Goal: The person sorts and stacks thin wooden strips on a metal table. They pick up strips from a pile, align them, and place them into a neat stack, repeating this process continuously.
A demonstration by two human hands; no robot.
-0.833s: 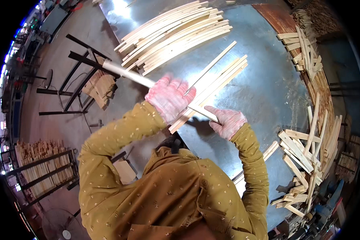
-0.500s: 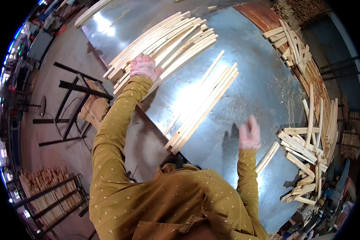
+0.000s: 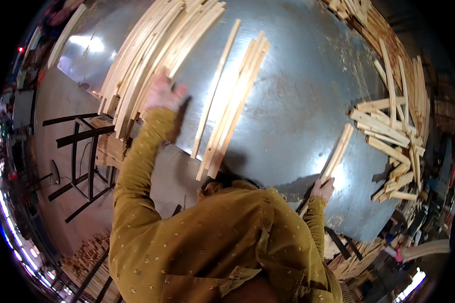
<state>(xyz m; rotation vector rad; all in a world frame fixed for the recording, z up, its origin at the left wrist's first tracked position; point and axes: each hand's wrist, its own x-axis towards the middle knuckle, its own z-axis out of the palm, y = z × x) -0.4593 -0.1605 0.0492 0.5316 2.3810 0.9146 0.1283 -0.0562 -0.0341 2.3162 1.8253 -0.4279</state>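
A large bundle of pale wooden strips (image 3: 151,55) lies across the left part of the metal-topped table (image 3: 298,91). My left hand (image 3: 166,92) is at the right edge of this bundle, slightly blurred, its fingers apart and holding nothing that I can see. In the middle lies a smaller group of strips (image 3: 237,101), with one single strip (image 3: 215,91) a little to its left. At the right, my right hand (image 3: 322,189) is closed around the near part of a short pair of wooden strips (image 3: 339,149), which point away from me over the table.
A jumbled heap of wood offcuts (image 3: 389,136) sits along the right edge, with more pieces (image 3: 356,10) at the far right. Left of the table stand a black metal frame (image 3: 83,136) and stacked wood (image 3: 88,262) on the floor. Another strip (image 3: 65,35) lies at the far left.
My right hand has come down and closed on the short strips at the right. My left hand has moved off the top of the bundle to its right edge. The view has turned and shifted.
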